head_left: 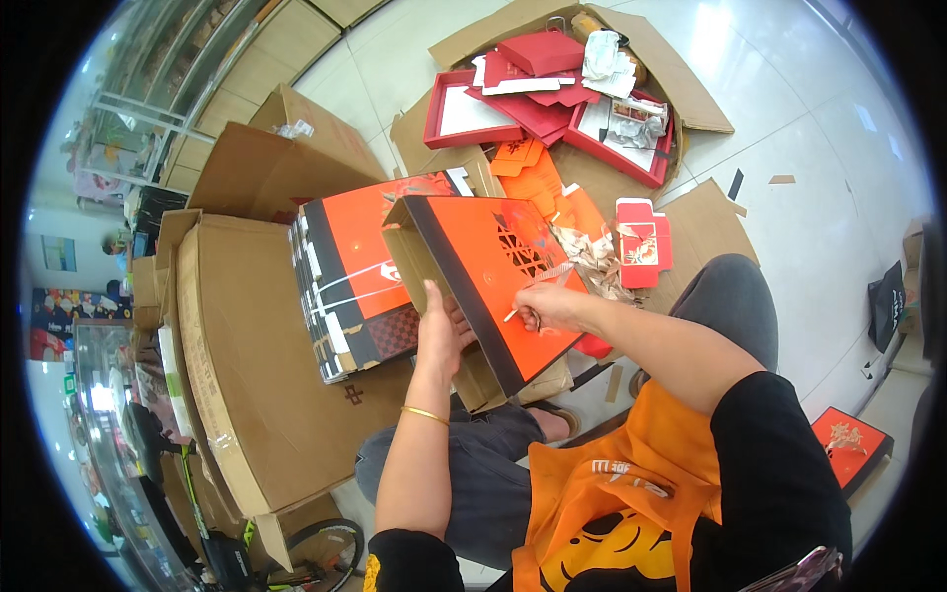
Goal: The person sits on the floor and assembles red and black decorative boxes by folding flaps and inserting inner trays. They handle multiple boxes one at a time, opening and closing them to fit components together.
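My left hand (441,333) grips the near edge of an orange gift box (483,266) with black borders and a cut-out lattice window, holding it tilted on my lap. My right hand (545,305) rests on the box's orange face and pinches a thin pale cord or ribbon (538,281) that runs across it. A bound stack of flat orange and black box blanks (350,281) lies just left of the box, tied with white string.
Large brown cartons (252,365) stand to my left. On flattened cardboard ahead lie red trays (469,113), red lids, crumpled paper (631,123) and orange inserts (538,183). A small red carton (643,242) lies right of the box. Another orange box (850,444) sits at lower right.
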A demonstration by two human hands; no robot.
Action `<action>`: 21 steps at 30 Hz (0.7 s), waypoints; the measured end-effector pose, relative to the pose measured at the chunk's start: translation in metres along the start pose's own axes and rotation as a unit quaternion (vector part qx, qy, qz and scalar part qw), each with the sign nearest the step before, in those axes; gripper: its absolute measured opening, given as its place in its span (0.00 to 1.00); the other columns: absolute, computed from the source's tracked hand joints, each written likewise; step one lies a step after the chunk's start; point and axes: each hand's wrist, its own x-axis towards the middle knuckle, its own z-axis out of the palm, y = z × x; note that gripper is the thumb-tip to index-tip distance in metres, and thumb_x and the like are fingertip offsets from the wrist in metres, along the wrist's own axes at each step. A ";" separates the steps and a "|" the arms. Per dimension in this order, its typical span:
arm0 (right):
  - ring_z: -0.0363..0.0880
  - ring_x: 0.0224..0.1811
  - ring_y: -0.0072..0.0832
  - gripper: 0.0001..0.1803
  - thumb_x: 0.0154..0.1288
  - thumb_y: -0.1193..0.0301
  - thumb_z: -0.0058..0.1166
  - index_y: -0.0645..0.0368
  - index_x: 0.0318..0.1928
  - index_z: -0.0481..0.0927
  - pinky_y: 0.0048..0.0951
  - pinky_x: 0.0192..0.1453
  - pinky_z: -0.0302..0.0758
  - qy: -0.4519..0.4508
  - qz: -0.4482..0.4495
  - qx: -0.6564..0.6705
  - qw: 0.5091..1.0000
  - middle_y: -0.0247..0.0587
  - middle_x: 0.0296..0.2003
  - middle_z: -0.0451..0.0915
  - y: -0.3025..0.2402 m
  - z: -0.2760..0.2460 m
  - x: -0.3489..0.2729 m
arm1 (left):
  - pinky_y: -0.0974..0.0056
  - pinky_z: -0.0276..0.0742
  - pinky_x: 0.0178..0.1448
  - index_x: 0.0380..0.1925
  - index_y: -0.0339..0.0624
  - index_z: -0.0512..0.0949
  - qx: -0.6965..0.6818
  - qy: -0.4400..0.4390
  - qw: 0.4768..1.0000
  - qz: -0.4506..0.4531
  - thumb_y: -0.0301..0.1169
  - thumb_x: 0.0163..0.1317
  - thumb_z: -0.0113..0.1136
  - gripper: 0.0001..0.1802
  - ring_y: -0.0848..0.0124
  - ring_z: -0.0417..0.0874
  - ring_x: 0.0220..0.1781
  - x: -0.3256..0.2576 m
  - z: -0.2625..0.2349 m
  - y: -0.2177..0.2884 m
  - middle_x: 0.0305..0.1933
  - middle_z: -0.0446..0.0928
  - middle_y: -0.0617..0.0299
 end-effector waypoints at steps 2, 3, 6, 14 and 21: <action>0.71 0.26 0.26 0.14 0.70 0.67 0.50 0.57 0.26 0.73 0.30 0.34 0.70 -0.001 0.009 -0.002 1.000 0.35 0.23 0.72 -0.003 0.002 -0.001 | 0.59 0.79 0.54 0.64 0.32 0.74 0.035 -0.004 0.999 0.020 0.66 0.73 0.48 0.44 0.65 0.83 0.52 -0.001 0.010 0.015 0.52 0.83 0.53; 0.72 0.27 0.27 0.14 0.72 0.66 0.51 0.57 0.27 0.73 0.31 0.35 0.70 -0.018 0.004 0.027 0.999 0.35 0.24 0.72 -0.002 0.005 -0.003 | 0.60 0.78 0.54 0.63 0.31 0.74 0.072 0.000 0.997 0.034 0.66 0.72 0.50 0.44 0.66 0.83 0.53 -0.002 0.016 0.019 0.53 0.83 0.51; 0.71 0.27 0.27 0.15 0.74 0.65 0.52 0.57 0.28 0.73 0.31 0.35 0.70 0.005 0.020 0.044 0.999 0.35 0.24 0.71 -0.003 0.013 -0.005 | 0.62 0.77 0.50 0.57 0.28 0.79 0.262 0.035 0.961 0.079 0.57 0.69 0.61 0.38 0.68 0.82 0.48 -0.001 0.020 0.011 0.49 0.83 0.51; 0.75 0.30 0.24 0.16 0.74 0.60 0.57 0.59 0.35 0.80 0.27 0.38 0.73 -0.027 -0.034 -0.074 0.996 0.34 0.28 0.77 -0.011 0.012 -0.011 | 0.62 0.78 0.47 0.52 0.29 0.81 0.214 0.024 0.976 0.022 0.34 0.71 0.63 0.18 0.68 0.84 0.45 -0.010 0.011 0.002 0.47 0.84 0.56; 0.80 0.34 0.21 0.15 0.72 0.60 0.60 0.62 0.40 0.85 0.25 0.41 0.77 -0.017 -0.053 -0.221 0.974 0.34 0.33 0.84 -0.018 0.004 -0.009 | 0.61 0.80 0.51 0.54 0.27 0.79 0.165 0.012 0.985 0.040 0.28 0.71 0.61 0.17 0.67 0.85 0.48 -0.015 0.017 0.005 0.50 0.84 0.53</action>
